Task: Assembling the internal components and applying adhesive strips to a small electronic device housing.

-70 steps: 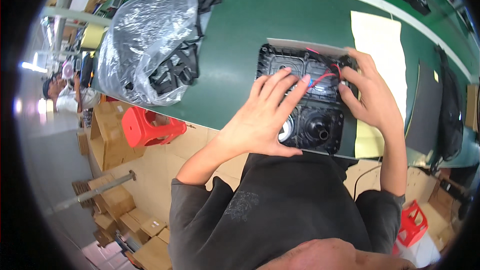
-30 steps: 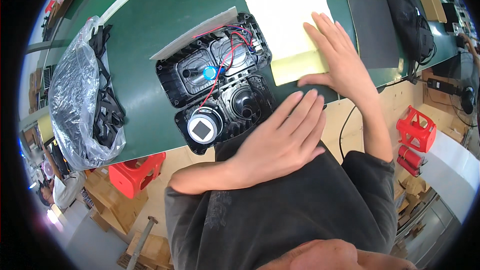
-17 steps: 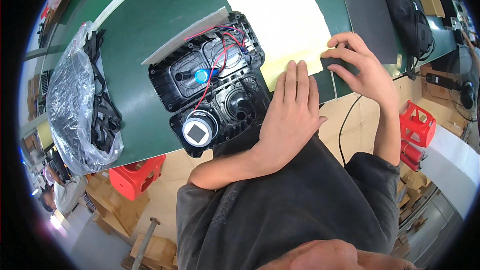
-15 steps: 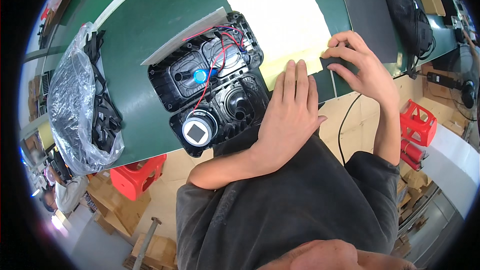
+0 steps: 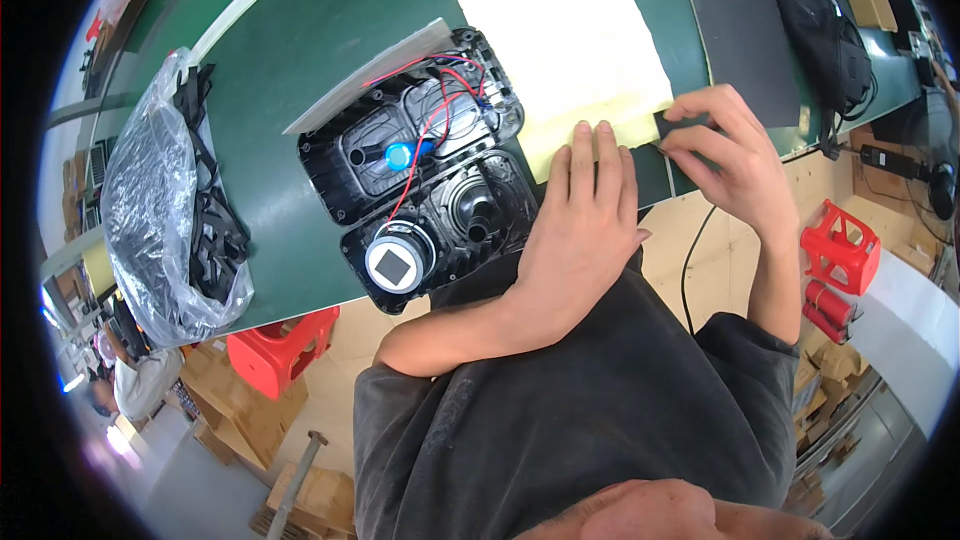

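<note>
My left hand point(image 5: 580, 250) lies flat with fingers stretched out on the near edge of a pale yellow sheet point(image 5: 570, 40). At the sheet's near right corner, the fingertips of my right hand point(image 5: 735, 160) are curled in a pinch around a small flat black piece point(image 5: 662, 124). Its full shape is hidden by the fingers. Left of the sheet lies an opened black plastic housing point(image 5: 345, 175). Inside it are red and dark wires, a blue round part point(image 5: 399, 156) and a round speaker-like part with a white face point(image 5: 388, 266). A grey flat strip point(image 5: 370, 75) leans along its far side.
A clear plastic bag point(image 5: 150, 210) with black straps stands at the left of the green table point(image 5: 270, 155). Black sheeting point(image 5: 740, 30) and a black mesh bag point(image 5: 810, 20) lie to the right. Red stools point(image 5: 270, 355) and cartons point(image 5: 240, 405) are on the floor.
My right hand has shifted slightly right, and its fingers have curled closer around the corner with the black piece. The left hand has stayed flat on the sheet.
</note>
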A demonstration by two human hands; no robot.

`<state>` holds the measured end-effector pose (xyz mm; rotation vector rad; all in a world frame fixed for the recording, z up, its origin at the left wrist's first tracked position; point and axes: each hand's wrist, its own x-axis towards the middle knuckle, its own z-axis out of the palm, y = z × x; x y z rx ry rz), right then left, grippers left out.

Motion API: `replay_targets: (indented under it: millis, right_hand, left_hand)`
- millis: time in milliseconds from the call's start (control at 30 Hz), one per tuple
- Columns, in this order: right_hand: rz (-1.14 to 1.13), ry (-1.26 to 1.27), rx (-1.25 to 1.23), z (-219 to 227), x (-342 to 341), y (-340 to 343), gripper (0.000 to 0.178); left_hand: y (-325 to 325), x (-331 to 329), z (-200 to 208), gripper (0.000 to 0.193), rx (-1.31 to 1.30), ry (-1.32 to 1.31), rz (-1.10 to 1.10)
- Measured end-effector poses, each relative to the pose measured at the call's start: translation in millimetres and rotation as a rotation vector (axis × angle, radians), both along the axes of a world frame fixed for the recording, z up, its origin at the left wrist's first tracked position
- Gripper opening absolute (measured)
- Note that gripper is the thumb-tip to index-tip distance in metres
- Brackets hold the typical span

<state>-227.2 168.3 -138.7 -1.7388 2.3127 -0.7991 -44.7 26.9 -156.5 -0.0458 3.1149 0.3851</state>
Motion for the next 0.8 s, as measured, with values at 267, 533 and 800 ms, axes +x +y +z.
replay_targets:
  millis: [267,533,800]
  right_hand:
    - [-0.079,-0.368,-0.164,17.0,-10.5,23.0,0.027]
    - [0.007,-0.321,-0.302,8.0,0.0,-33.2,0.043]
    - [0.139,-0.399,-0.353,8.5,38.0,-114.7,0.062]
  left_hand:
    - [-7.3,1.4,10.3,0.073,-0.034,0.06,-0.042]
    - [-133.6,20.2,75.9,0.048,0.097,0.394,0.066]
    - [-158.5,19.5,47.2,0.031,-0.031,0.312,0.049]
